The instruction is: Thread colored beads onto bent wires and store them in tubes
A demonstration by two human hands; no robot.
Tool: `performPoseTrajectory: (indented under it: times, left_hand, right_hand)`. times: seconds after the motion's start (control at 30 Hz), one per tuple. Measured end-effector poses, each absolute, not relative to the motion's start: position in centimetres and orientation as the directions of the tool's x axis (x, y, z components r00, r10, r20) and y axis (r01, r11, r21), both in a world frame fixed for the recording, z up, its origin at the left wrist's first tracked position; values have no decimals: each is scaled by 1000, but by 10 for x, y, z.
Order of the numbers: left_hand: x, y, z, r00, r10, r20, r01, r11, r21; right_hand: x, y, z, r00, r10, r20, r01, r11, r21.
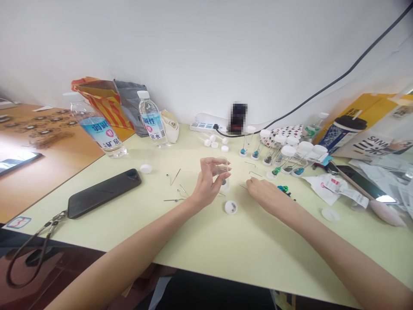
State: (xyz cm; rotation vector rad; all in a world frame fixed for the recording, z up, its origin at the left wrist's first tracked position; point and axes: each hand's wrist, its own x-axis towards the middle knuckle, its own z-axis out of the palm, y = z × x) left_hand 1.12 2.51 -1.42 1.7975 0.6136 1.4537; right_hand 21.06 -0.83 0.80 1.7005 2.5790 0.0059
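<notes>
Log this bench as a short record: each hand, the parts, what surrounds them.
Left hand: grip closed on a clear container
Right hand: fingertips at a thin rod; hold unclear
Nearest cap: round white cap, dark contents
Capped containers: clustered beyond right hand
Loose caps: near power strip
Far left: dark phone, strap attached

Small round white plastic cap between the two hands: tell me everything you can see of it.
The small round white cap, plastic by its look, lies flat on the pale yellow-green tabletop. A dark, greyish patch shows inside its white rim, too small to identify. It sits between the left hand and the right hand, nearer the wearer than the fingertips; neither hand touches it.
</notes>
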Motion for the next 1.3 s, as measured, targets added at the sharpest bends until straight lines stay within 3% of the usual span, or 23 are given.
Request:
performPoseTrajectory:
  times: [0.17, 0.23, 0.27, 0.37, 0.47, 0.53, 0.67, 0.8, 1.03, 1.3]
  left_hand:
    - [11, 24, -13, 285, 793, 539, -12, -559, 829]
    - [11, 24, -13, 297, 807, 510, 3, -535, 845]
    - [11, 24, -13, 300, 813, 499, 15, -527, 850]
    - [11, 24, -13, 295, 814, 501, 95, -546, 832]
    - [10, 23, -12, 289, 790, 540, 192, -601, 776]
    - [10, 22, -12, 296, 773, 561, 233, -628, 743]
    - [11, 19, -9, 333, 775, 538, 277, -625, 729]
    - [10, 18, -4, 342, 806, 484, 187, -563, 805]
    - [8, 18, 2, 343, 815, 467, 162, -541, 825]
    - [10, 15, 1, 323, 795, 513, 189, -586, 788]
  right_hand:
    - [211, 18, 56, -406, 914, 12, 903, 403, -147]
    - [207, 22, 78, -362, 913, 187, 839, 407, -361]
    - [204, 21, 87, -355, 895, 270, 807, 440, -395]
    - [195, 10, 104, -398, 815, 420, 818, 523, -240]
    - [192, -4, 106, -524, 761, 383, 813, 580, -41]
    - [192, -8, 104, -563, 745, 358, 796, 606, -8]
    - [189, -4, 99, -580, 732, 357, 746, 654, -126]
    - [183, 2, 100, -522, 730, 440, 700, 662, -268]
    - [184, 4, 98, -485, 757, 438, 734, 624, -268]
    - [182, 5, 94, -484, 791, 375, 701, 607, -375]
